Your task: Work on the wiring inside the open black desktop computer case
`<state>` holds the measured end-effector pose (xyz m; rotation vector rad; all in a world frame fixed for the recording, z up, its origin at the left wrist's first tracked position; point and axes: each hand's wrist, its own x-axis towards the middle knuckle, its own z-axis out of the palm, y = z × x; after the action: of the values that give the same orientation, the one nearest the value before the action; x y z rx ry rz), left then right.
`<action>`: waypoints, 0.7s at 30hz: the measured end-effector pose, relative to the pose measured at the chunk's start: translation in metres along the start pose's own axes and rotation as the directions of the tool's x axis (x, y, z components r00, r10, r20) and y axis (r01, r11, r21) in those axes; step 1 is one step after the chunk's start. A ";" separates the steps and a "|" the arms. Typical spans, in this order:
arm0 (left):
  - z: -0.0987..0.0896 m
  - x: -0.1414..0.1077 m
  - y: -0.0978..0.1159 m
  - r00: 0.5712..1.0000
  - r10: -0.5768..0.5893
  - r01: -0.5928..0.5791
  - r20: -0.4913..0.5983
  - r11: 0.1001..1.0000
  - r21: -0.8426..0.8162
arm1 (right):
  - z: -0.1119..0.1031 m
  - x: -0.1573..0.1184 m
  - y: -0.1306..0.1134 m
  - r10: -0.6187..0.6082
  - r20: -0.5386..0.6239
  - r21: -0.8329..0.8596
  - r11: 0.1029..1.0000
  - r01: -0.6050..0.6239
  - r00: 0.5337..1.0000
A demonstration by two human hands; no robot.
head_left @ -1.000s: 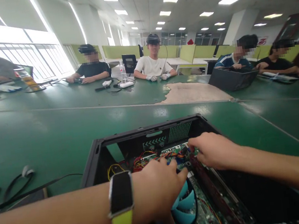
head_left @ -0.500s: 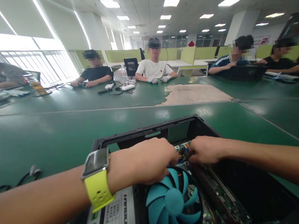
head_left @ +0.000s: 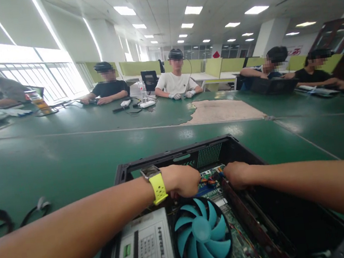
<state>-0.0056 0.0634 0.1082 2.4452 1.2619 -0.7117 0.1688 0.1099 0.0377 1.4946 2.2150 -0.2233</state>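
Note:
An open black computer case [head_left: 174, 150] lies in front of me with its inside showing. My left hand [head_left: 184, 180] reaches in past the blue cooling fan [head_left: 201, 229], its fingers curled downward near the far end of the circuit board [head_left: 233, 217]. Facing it across a bunch of coloured wires [head_left: 209, 180], my right hand [head_left: 237, 174] is closed too, at the end of a long upright card [head_left: 249, 224]. The fingertips of both hands are hidden, and so is whatever they pinch. A labelled power supply [head_left: 146, 249] sits left of the fan.
The case stands on a green table [head_left: 69, 158] with a bare patch [head_left: 226, 109]. Black cables [head_left: 34, 208] lie at the left. Several people sit across the table, near a water bottle [head_left: 143, 91], a white power strip [head_left: 147, 104] and a jar of amber liquid [head_left: 37, 104].
My left hand and watch have shifted right and away from me, uncovering more of the fan and power supply. My right hand has drawn slightly rightward, so more coloured wires show between the hands.

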 end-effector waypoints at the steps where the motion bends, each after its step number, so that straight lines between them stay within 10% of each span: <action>1: 0.002 0.001 -0.003 0.999 -0.015 0.014 -0.038 1.000 -0.007 | -0.002 0.000 0.001 0.014 0.004 -0.010 1.000 -0.014 1.000; 7: 0.003 -0.002 -0.008 0.968 -0.095 0.084 -0.231 0.995 -0.058 | -0.039 -0.025 -0.002 -0.005 -0.229 -0.068 0.998 -0.011 0.973; 13: 0.008 -0.007 -0.020 0.938 -0.162 0.027 -0.307 0.916 -0.400 | -0.066 -0.032 -0.027 -0.341 -0.490 0.036 0.912 0.410 0.802; 17: 0.018 -0.020 -0.028 0.962 -0.220 -0.049 -0.165 0.455 -0.889 | -0.056 -0.019 -0.043 -0.308 -0.644 0.154 0.845 0.513 0.700; 21: 0.021 -0.036 -0.029 0.978 -0.138 -0.153 -0.155 0.023 -0.988 | -0.043 -0.016 -0.050 -0.435 -0.744 0.041 0.728 0.684 0.507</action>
<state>-0.0528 0.0456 0.1100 1.1920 1.1218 0.5008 0.1164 0.0931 0.0766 0.9807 3.4422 -0.2822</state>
